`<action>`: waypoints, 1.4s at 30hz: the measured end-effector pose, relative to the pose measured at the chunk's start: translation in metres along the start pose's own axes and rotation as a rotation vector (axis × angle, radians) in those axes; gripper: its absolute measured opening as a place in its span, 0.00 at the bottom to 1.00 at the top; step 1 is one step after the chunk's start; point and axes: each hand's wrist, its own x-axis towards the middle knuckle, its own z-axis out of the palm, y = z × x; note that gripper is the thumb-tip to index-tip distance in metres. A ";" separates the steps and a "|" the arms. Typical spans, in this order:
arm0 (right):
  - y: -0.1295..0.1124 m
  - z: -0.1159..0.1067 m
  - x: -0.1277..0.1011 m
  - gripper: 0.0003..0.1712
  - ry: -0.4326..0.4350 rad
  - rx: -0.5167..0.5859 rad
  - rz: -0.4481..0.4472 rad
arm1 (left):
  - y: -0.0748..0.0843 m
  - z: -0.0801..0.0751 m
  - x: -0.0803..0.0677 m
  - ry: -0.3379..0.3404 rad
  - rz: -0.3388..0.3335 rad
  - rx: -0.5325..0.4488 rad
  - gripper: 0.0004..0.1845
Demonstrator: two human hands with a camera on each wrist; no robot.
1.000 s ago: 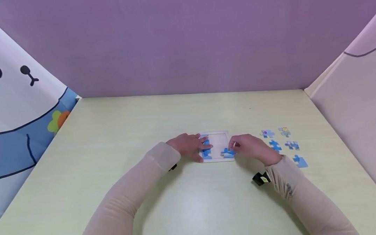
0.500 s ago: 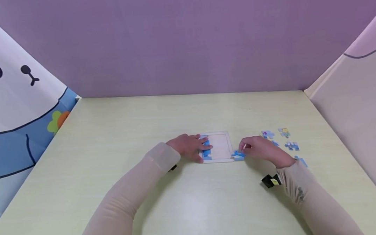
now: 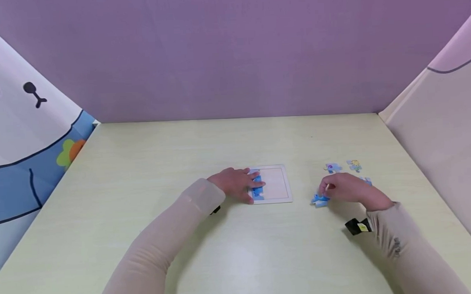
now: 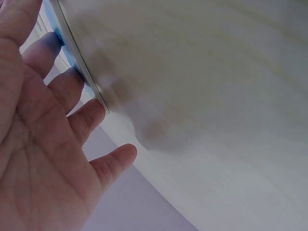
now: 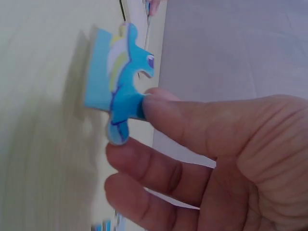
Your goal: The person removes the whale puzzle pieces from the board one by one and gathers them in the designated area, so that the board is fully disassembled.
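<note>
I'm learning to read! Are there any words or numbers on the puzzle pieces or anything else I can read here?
No readable words or numbers anywhere.
The piece in the right hand: only a blue picture, no letters.
The loose pieces: too small to tell.
The board under the left hand: no print visible.
The sleeve mark by the right wrist: too small to read.

A child's play corner: cartoon bunny panel, purple backdrop, pale table.

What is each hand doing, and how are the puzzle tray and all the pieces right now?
Left hand: lies flat on the tray's left side.
Right hand: pinches a blue piece, off the tray.
Tray: flat on the table, mostly unfilled.
Fitted pieces: in the tray's left part.
Loose pieces: lying on the table.
</note>
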 end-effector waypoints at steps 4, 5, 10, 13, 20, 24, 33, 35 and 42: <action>0.010 -0.006 -0.007 0.06 -0.032 -0.020 0.002 | 0.000 0.000 0.000 -0.002 -0.001 0.007 0.36; 0.013 -0.007 -0.008 0.05 -0.043 -0.016 0.004 | 0.000 -0.001 0.000 0.000 -0.003 0.007 0.36; 0.026 -0.015 -0.016 0.05 -0.088 0.001 0.010 | 0.000 -0.001 0.000 0.004 -0.002 0.008 0.36; 0.033 -0.019 -0.020 0.05 -0.107 0.009 0.023 | 0.000 -0.001 -0.001 0.004 -0.001 0.010 0.36; 0.043 -0.023 -0.027 0.05 -0.138 0.046 0.082 | 0.000 -0.001 -0.001 0.003 -0.001 0.011 0.36; 0.048 -0.023 -0.029 0.05 -0.150 0.070 0.094 | -0.001 -0.001 0.001 0.005 0.000 0.023 0.36; 0.050 -0.019 -0.027 0.07 -0.174 0.089 0.135 | -0.001 -0.002 -0.001 -0.001 0.007 0.014 0.35; 0.050 -0.018 -0.026 0.07 -0.174 0.081 0.144 | -0.001 -0.003 -0.002 -0.005 0.009 0.007 0.35; 0.051 -0.013 -0.024 0.07 -0.180 0.086 0.142 | -0.003 0.001 -0.002 -0.006 0.010 -0.002 0.35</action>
